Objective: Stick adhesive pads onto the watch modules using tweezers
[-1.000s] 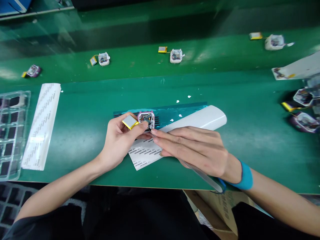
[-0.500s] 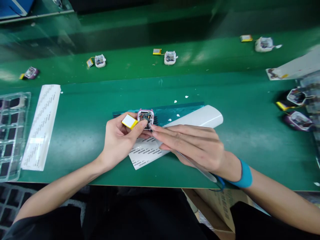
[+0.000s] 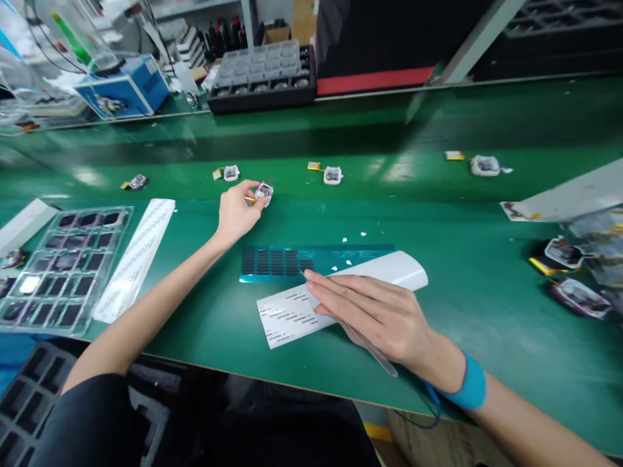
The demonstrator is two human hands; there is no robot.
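Note:
My left hand point(image 3: 241, 211) is closed on a small pinkish-white device casing point(image 3: 264, 192) with its inside showing, held over the back part of the green bench; a yellow-edged battery point(image 3: 250, 201) shows by the fingers. My right hand point(image 3: 379, 311) grips metal tweezers point(image 3: 372, 350), their tip near the dark pieces on a blue film strip point(image 3: 270, 263). Under the right hand lies a curled white printed sheet point(image 3: 287, 316). Behind, a white casing point(image 3: 333, 175) with a battery point(image 3: 314, 166) rests on the bench, and another white casing point(image 3: 231, 172) sits left of it.
A clear tray point(image 3: 73, 259) of dark-screened parts and a white label strip point(image 3: 139, 259) lie at the left. Farther right are a white casing point(image 3: 485, 165) and a purple casing point(image 3: 581, 298). A blue box point(image 3: 129, 87) and a black tray point(image 3: 263, 91) stand on the back ledge.
My left hand has moved away from my right hand, back and slightly left, carrying the casing and battery. The view has tilted up, showing the back ledge. My right hand still holds the tweezers.

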